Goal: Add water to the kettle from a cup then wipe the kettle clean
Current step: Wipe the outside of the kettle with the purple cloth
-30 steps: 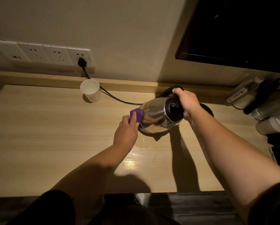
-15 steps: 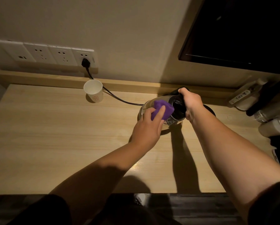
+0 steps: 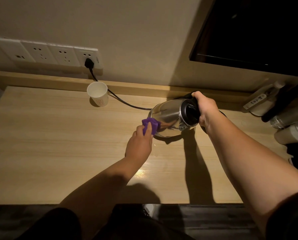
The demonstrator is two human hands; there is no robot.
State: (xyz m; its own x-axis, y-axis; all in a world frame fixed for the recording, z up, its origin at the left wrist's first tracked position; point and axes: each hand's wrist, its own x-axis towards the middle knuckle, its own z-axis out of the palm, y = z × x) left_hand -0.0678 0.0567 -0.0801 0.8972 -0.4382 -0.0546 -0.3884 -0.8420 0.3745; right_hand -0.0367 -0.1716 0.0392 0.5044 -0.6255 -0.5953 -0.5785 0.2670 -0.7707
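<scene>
Pale wood-grain desk [image 3: 41, 153], smooth, faint sheen near kettle. Beige wall behind kettle; white socket strip [image 3: 46, 54] up left. Kettle [image 3: 169, 118]: polished steel, rounded, black lid, tilted on its side over desk. Right hand [image 3: 205, 110] wrapped round black handle. Left hand [image 3: 139, 144] pinches purple cloth [image 3: 150, 125] against kettle's base end. White paper cup [image 3: 97, 94] upright, left of kettle.

Bare worktop [image 3: 49, 144] spans the left half and front edge. Obstacles: paper cup [image 3: 97, 94] near the back edge, power cord [image 3: 124, 103] crossing behind it, tilted kettle [image 3: 170, 118] right of centre, and cluttered items [image 3: 283, 115] filling the right edge.
</scene>
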